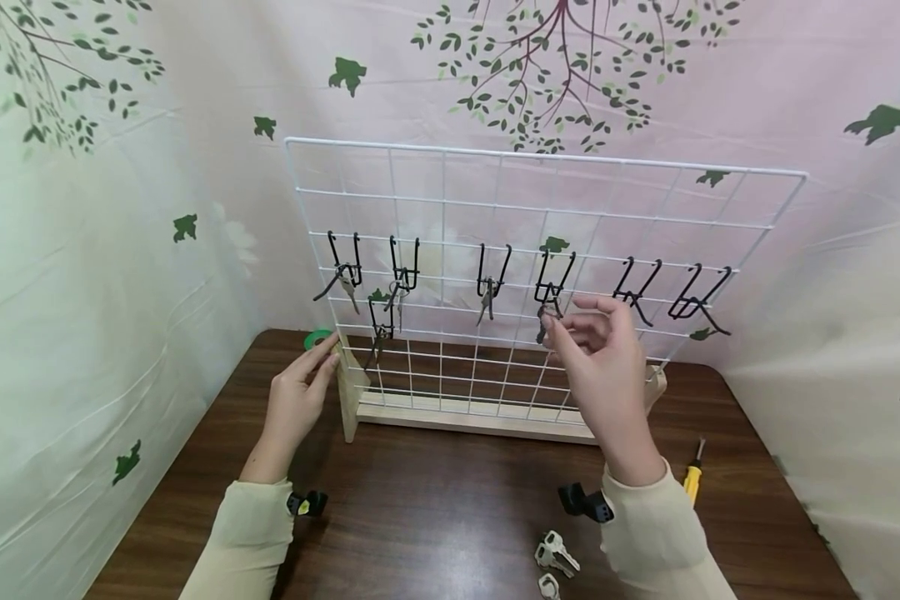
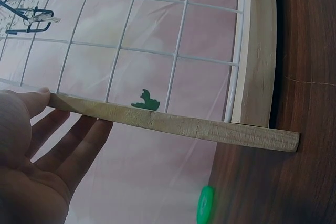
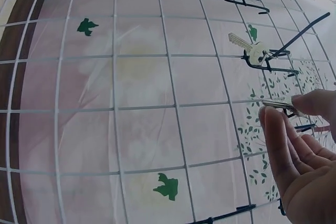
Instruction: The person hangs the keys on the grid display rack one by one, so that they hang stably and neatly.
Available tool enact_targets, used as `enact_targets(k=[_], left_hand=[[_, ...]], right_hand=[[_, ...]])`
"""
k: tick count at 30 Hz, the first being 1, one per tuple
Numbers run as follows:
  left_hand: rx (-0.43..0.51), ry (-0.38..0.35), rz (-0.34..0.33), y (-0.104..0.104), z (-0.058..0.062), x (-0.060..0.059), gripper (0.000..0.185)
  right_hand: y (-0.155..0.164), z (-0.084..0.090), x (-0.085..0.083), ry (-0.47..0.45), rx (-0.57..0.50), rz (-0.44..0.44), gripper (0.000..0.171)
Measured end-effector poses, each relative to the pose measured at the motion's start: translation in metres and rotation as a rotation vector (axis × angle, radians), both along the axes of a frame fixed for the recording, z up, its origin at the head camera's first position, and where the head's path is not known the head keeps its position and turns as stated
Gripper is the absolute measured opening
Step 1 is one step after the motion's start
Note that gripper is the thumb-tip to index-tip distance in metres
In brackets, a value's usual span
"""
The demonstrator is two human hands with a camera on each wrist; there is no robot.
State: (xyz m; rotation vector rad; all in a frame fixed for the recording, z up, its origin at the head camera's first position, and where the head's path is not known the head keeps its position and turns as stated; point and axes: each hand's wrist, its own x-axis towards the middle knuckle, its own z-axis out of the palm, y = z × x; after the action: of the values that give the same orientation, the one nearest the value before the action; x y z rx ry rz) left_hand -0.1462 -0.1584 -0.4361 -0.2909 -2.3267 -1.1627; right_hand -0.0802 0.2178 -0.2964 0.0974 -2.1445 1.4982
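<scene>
A white wire grid rack (image 1: 495, 153) stands on a wooden base (image 1: 472, 422), with black hooks along it. My right hand (image 1: 609, 362) pinches a silver key (image 3: 279, 105) between thumb and fingers at a black hook (image 1: 553, 290) right of the middle. Whether its ring is fully on that hook cannot be told. At the rack's left end, my left hand (image 1: 297, 396) holds the edge of the wooden side support (image 2: 173, 125), thumb on one side and fingers on the other. More keys hang from hooks further left, among them one key (image 3: 257, 53) beside my right hand.
Several loose keys (image 1: 555, 553) lie on the brown table (image 1: 420, 500) near the front. A yellow-handled screwdriver (image 1: 692, 482) is at the right, beside my sleeve. Behind the left support sits a green round object (image 1: 317, 337). Two hooks without visible keys (image 1: 701, 302) are at the right.
</scene>
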Motion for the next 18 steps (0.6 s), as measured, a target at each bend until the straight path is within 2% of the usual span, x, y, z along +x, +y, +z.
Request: enact_targets(k=[3, 12, 18], left_hand=[[0.002, 0.001, 0.011, 0.003, 0.001, -0.001, 0.040], [0.004, 0.025, -0.014, 0.003, -0.004, -0.028, 0.039], [0.001, 0.048, -0.015, 0.001, -0.008, -0.042, 0.039]], right_hand=[[0.006, -0.010, 0.005, -0.006, 0.008, 0.002, 0.044], [0.003, -0.055, 0.032, -0.007, -0.098, -0.052, 0.040], [0.009, -0.094, 0.038, -0.165, -0.079, -0.084, 0.042]])
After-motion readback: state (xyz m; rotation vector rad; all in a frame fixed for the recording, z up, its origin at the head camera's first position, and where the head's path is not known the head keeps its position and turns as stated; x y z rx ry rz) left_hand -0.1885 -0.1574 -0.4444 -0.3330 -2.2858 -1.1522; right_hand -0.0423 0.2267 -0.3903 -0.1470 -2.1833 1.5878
